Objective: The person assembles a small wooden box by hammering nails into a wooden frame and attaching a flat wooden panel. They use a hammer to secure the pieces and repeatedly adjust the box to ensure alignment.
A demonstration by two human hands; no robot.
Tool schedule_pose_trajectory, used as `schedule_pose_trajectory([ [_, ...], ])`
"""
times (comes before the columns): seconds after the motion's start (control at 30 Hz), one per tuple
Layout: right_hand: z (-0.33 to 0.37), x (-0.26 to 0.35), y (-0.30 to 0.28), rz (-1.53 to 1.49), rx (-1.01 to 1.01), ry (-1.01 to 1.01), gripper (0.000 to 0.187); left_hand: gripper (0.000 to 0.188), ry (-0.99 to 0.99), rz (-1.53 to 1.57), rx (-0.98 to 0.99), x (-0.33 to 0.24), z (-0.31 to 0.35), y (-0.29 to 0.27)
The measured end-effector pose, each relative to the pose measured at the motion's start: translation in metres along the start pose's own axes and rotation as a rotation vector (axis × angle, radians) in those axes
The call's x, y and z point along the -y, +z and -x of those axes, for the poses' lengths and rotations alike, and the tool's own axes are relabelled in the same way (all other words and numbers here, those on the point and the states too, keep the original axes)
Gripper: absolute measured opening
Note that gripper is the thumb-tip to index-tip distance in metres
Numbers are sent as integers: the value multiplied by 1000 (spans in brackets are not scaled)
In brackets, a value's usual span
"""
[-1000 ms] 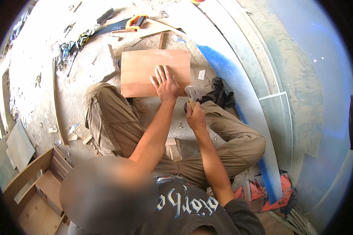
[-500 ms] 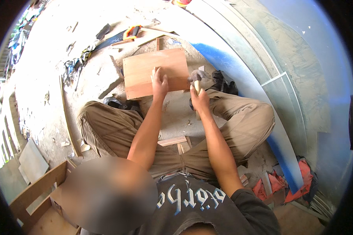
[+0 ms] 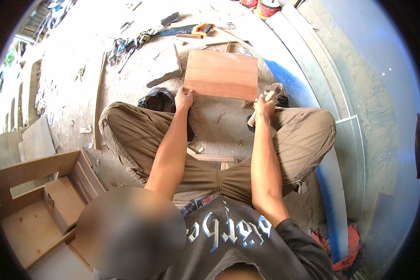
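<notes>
A flat reddish-brown wooden board (image 3: 221, 74) lies in front of me between my feet. My left hand (image 3: 184, 99) is closed on its near left corner, thumb near the top face. At the near right corner, my right hand (image 3: 264, 109) is wrapped round the pale wooden handle of a hammer (image 3: 269, 96). The hammer's grey head points away from me, beside the board. Fingers of this hand are close to the board's corner; whether they grip it too I cannot tell.
Beyond the board lie a handsaw (image 3: 203, 29) with an orange and black handle and wood strips. A concrete slab (image 3: 158, 70) sits left of it. An open wooden box frame (image 3: 37, 205) stands at lower left. Glass-like sheets (image 3: 331, 70) and a blue-white panel (image 3: 329, 186) line the right.
My left hand has gone from the top of the board to its near left corner. The board has turned straighter. My right hand, with the hammer, is by its near right corner. The view has shifted.
</notes>
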State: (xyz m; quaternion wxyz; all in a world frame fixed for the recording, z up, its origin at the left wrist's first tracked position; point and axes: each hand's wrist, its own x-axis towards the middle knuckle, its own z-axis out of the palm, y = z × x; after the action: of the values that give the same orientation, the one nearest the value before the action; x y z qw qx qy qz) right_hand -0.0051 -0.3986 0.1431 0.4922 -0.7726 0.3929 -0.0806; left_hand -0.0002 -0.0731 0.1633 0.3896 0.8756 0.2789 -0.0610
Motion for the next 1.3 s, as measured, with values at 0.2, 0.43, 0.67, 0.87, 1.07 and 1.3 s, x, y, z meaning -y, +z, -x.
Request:
schedule_pose_trajectory([
  [0.2, 72, 78, 14, 99, 13, -173, 44, 29, -107, 317, -244, 14, -13, -43],
  [0.43, 125, 114, 48, 227, 373, -629, 51, 29, 83, 355, -190, 18, -27, -69],
  [0.67, 180, 95, 57, 854, 1033, -840, 42, 27, -282, 284, -101, 136, -36, -75],
  [0.87, 120, 25, 92, 975, 854, -664, 40, 23, -169, 50, -97, 134, -11, -30],
  [1.07, 102, -24, 120, 760, 711, -732, 41, 20, -173, -55, -411, 126, -31, -44],
  [1.3, 117, -66, 150, 736, 728, -673, 41, 27, -138, -142, -416, 187, -57, -45],
])
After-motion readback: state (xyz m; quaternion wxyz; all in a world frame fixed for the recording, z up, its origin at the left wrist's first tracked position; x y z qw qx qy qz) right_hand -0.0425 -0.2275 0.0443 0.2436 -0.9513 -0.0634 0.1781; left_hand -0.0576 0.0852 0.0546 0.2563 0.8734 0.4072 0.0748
